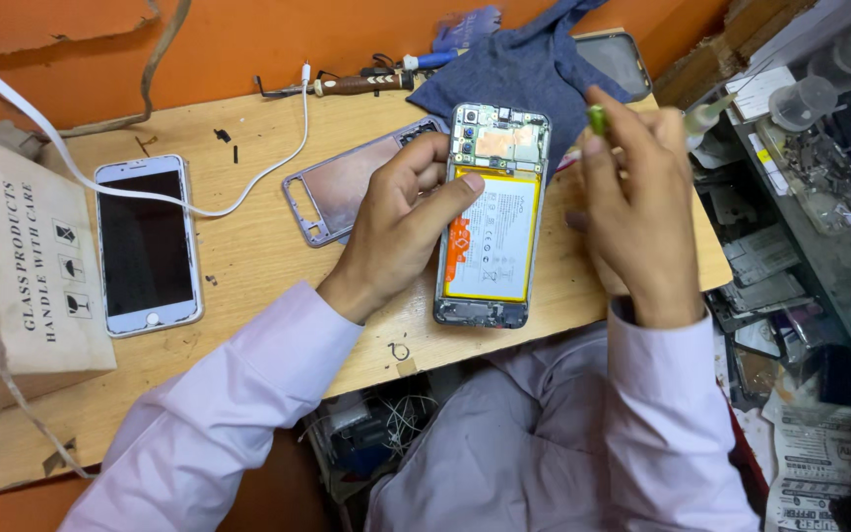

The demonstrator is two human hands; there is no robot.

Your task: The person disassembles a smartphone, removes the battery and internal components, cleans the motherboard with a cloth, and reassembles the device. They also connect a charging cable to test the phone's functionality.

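The opened phone (pixel 490 217) lies face down near the front edge of the wooden bench (pixel 248 246), its back cover removed, with the yellow-edged battery and the circuit board at the top exposed. The left hand (pixel 396 232) rests on the phone's left side, thumb pressed on the battery's upper corner and fingers curled against the frame; its grip is closed on the phone. The right hand (pixel 637 212) is raised just to the right of the phone, its grip closed around a green-tipped tool (pixel 597 119) whose lower end is hidden. A detached back cover (pixel 347 187) lies just left of the phone, partly under the left hand. A white phone (pixel 146 244) lies further left, screen up, beside a cardboard box (pixel 12 266). A blue cloth (pixel 524 69) lies behind.
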